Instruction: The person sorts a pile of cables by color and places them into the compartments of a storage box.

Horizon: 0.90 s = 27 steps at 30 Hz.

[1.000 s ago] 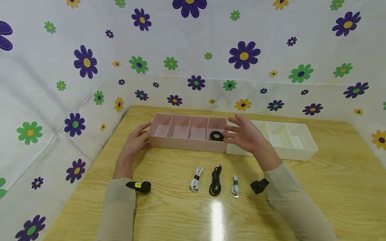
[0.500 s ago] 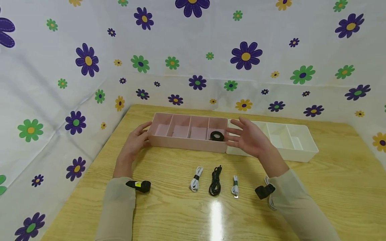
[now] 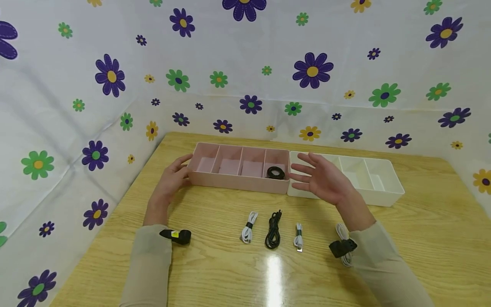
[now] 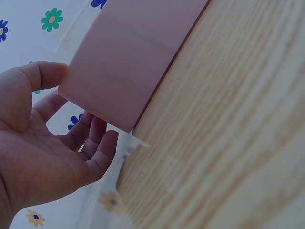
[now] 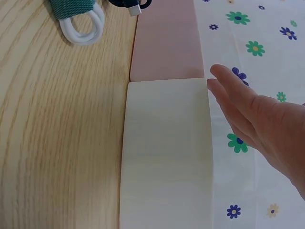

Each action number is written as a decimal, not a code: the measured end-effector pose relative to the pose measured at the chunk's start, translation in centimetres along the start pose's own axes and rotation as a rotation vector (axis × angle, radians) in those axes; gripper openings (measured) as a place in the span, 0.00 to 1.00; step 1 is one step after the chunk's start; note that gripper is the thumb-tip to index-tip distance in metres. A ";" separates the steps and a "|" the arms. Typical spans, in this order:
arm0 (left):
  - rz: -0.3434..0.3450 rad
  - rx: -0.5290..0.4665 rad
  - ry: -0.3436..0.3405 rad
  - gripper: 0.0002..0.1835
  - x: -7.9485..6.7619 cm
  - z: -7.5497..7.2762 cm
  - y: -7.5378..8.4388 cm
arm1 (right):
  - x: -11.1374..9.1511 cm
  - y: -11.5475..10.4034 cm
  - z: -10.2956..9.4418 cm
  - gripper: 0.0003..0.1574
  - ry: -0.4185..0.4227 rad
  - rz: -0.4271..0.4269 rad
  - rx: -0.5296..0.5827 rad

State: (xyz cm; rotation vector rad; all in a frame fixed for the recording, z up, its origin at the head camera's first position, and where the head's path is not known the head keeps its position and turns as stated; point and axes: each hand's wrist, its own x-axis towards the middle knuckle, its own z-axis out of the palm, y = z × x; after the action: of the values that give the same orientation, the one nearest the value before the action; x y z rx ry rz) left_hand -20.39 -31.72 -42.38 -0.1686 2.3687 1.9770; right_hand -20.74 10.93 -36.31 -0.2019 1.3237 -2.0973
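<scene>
A pink four-compartment organizer box stands on the table, a coiled black cable in its rightmost compartment. My left hand rests at the box's left end. In the left wrist view its thumb touches the box corner and the other fingers lie loosely bent by the end wall. My right hand hovers with spread fingers over the left part of a white divided box, holding nothing. It hides some of that box's compartments. The two boxes stand end to end, touching.
In front of the boxes lie a bundled white cable, a bundled black cable and a short white USB cable. Another white cable is partly hidden by the right wrist camera. A flowered cloth hangs behind the table.
My right hand has moved slightly right and toward me, from the pink box's right end to over the white box, uncovering more of the white cable. My left hand has stayed in place.
</scene>
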 end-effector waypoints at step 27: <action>0.002 -0.004 -0.006 0.30 0.1 -0.1 -0.2 | -2.2 1.6 -1.4 0.37 -0.076 -0.045 -0.020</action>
State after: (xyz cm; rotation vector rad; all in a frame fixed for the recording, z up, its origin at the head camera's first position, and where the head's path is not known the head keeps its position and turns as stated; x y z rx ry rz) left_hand -20.42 -31.85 -42.61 -0.1603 2.3626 1.9803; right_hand -18.96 12.85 -37.87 -0.3194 1.3074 -2.0933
